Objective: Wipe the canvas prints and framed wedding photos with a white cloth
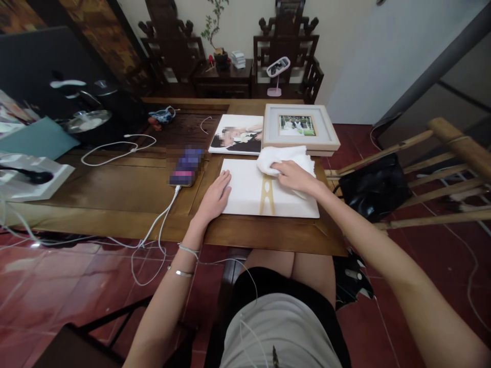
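Two hands on the table, both busy with the same white board. The right hand is pressed down on a bunched-up white cloth, fingers curled over it, and the cloth sits on the far right part of the white board. The left hand is laid flat with fingers spread a bit, holding nothing, resting on the board's left edge. The board lies flat near the front edge of the wooden table and has a tan clothespin-looking shape on it, its top hidden under the cloth.

Just behind the board there's a photo print, partly blurred so I can't make out much, and beside it a framed photo stacked on something pale I can't identify. Left of the board is a phone, also blurred, with a white cable running off the table edge. Farther left, more cables and some cookware, cut off and hard to read. A black bag sits on a bamboo rack to the right.
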{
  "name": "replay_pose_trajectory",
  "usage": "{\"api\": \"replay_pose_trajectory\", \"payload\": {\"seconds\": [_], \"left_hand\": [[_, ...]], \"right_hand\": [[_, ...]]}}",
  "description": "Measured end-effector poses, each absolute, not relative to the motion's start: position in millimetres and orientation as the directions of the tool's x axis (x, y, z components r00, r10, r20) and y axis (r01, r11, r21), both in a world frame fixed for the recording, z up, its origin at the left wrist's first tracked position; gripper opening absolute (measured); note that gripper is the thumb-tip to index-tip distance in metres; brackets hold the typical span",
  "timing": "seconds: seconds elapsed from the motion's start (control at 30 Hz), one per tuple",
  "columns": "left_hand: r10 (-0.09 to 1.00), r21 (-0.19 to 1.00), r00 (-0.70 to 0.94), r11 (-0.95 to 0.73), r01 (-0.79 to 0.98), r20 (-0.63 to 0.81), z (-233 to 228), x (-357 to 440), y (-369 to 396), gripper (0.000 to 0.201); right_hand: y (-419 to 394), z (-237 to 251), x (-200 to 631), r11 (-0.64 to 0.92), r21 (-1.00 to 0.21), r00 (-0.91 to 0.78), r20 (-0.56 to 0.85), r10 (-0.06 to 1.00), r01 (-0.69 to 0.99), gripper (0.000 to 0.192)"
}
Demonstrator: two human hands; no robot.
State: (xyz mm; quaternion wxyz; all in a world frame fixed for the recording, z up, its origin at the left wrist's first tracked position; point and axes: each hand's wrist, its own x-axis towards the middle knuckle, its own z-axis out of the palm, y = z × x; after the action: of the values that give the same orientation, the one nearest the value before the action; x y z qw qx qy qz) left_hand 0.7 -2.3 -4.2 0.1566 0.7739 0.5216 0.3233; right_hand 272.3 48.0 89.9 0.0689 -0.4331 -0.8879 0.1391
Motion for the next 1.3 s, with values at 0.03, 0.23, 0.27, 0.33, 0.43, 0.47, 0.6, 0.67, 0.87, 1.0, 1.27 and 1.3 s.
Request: {"api": "replay_pose_trajectory", "payload": {"seconds": [0.03,0.23,0.27,0.33,0.43,0.47,0.6,0.67,0.87,1.0,1.27,1.3], "left_hand": [[0.908,0.579,0.248,-0.407,0.706,0.337,-4,0,-2,0.05],[0.904,0.568,0.253,-0.415,0.711,0.344,-8,-1,-1,0.05],[0.903,0.565,0.253,-0.417,0.712,0.347,-8,-1,-1,0.05],[0.9,0.559,0.252,-0.42,0.715,0.354,-8,-1,-1,0.049],[0.897,0.556,0.255,-0.427,0.713,0.362,-8,0,-1,0.049],[0.896,0.557,0.256,-0.429,0.711,0.364,-8,0,-1,0.049],[0.891,0.559,0.255,-0.437,0.705,0.375,-8,0,-1,0.048],[0.89,0.559,0.252,-0.438,0.704,0.38,-9,0,0,0.047],[0.893,0.559,0.253,-0.433,0.707,0.372,-10,-1,1,0.047],[0.894,0.561,0.26,-0.434,0.706,0.365,-9,-2,0,0.048],[0.891,0.559,0.266,-0.44,0.703,0.368,-10,-2,1,0.048],[0.891,0.557,0.266,-0.441,0.704,0.369,-10,-2,1,0.048]], "right_hand": [[49,85,265,0.59,-0.27,-0.609,0.014,0.793,0.761,0.048],[1,63,242,0.618,-0.087,-0.623,-0.037,0.782,0.781,0.048],[-14,63,242,0.632,-0.078,-0.636,-0.059,0.769,0.771,0.046],[-47,68,244,0.676,-0.077,-0.681,-0.092,0.727,0.732,0.043],[-91,81,248,0.728,-0.142,-0.742,-0.136,0.657,0.671,0.041],[-102,85,249,0.737,-0.176,-0.758,-0.146,0.636,0.652,0.042],[-110,101,249,0.725,-0.279,-0.774,-0.159,0.612,0.63,0.042],[-95,105,248,0.699,-0.282,-0.75,-0.15,0.644,0.657,0.039],[-22,107,236,0.616,-0.184,-0.64,-0.129,0.757,0.766,0.041],[21,94,220,0.617,-0.091,-0.623,-0.056,0.78,0.782,0.044],[2,59,204,0.615,0.119,-0.62,0.004,0.785,0.779,0.04],[-11,59,205,0.638,0.115,-0.643,0.004,0.766,0.761,0.039]]}}
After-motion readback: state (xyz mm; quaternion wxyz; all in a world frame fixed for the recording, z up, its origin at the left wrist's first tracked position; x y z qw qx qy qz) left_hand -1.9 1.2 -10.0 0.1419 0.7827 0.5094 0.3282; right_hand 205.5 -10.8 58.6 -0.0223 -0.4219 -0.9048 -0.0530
